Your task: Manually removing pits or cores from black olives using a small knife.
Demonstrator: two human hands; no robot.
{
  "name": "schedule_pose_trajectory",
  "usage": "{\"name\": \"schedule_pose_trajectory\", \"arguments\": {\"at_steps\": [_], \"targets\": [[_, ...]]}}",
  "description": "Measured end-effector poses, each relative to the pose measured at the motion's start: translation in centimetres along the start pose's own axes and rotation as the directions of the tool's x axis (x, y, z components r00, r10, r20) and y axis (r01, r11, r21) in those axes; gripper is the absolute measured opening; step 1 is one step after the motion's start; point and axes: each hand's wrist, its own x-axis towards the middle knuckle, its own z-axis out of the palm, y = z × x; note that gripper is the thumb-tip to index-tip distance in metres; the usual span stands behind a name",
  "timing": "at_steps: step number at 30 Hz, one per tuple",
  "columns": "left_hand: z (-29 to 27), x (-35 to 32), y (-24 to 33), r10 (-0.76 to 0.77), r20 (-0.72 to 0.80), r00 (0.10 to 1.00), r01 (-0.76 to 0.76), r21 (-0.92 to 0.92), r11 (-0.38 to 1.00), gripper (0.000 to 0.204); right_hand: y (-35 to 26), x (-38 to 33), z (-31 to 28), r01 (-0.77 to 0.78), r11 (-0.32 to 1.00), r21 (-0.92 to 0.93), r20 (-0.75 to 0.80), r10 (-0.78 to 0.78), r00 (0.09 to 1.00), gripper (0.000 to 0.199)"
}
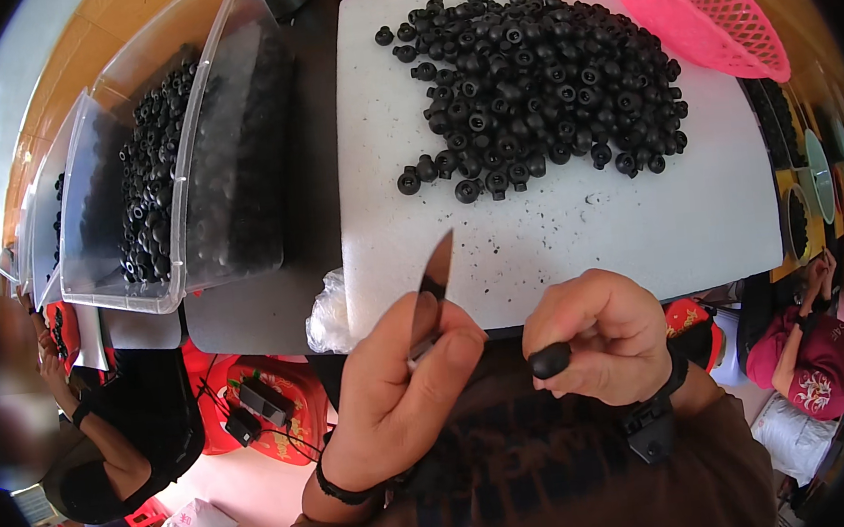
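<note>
My left hand is closed round a knife, whose pointed blade sticks up past the fingers over the front of the white board. In my right hand, thumb and fingers pinch one small black rounded part, just off the board's near edge. Across the back of the board lies a heap of black rounded parts, many with a holed, collar-like end. Dark crumbs are scattered between the heap and my hands. Most of the knife's handle is hidden in my left palm.
A clear plastic bin of black parts stands left of the board. A pink mesh basket rests at its back right corner. Crumpled clear plastic lies by its near left corner. Other people sit at both sides; a red stool is below left.
</note>
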Motion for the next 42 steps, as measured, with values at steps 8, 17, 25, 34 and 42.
{"name": "schedule_pose_trajectory", "arguments": {"at_steps": [8, 17, 25, 34, 42], "targets": [[-0.6, 0.4, -0.2, 0.056, 0.254, 0.966, -0.017, -0.153, 0.988, 0.013, 0.6, 0.3, 0.2, -0.020, 0.996, -0.091, 0.040, 0.024, 0.999, 0.022], [-1.5, 1.7, -7.7, 0.065, -0.106, 0.992, -0.077, -0.118, 0.990, 0.014, -2.3, 10.2, 6.1, 0.234, 0.868, -0.438, 0.060, -0.231, 0.971, 0.021], [-1.9, 2.3, -4.6, -0.084, 0.056, 0.995, 0.100, -0.687, 0.720, 0.016, -1.2, 16.1, 6.5, 0.477, 0.308, -0.823, 0.339, -0.408, 0.848, 0.022], [-1.5, 2.5, -4.9, -0.080, 0.045, 0.996, 0.084, -0.796, 0.599, 0.016, 2.5, 11.2, -1.8, 0.259, -0.085, -0.962, 0.262, -0.026, 0.965, 0.019], [-1.2, 2.0, -5.2, -0.073, 0.011, 0.997, 0.054, -0.788, 0.614, 0.015, 1.7, 9.9, -1.0, 0.293, -0.063, -0.954, 0.294, -0.008, 0.956, 0.017]]}}
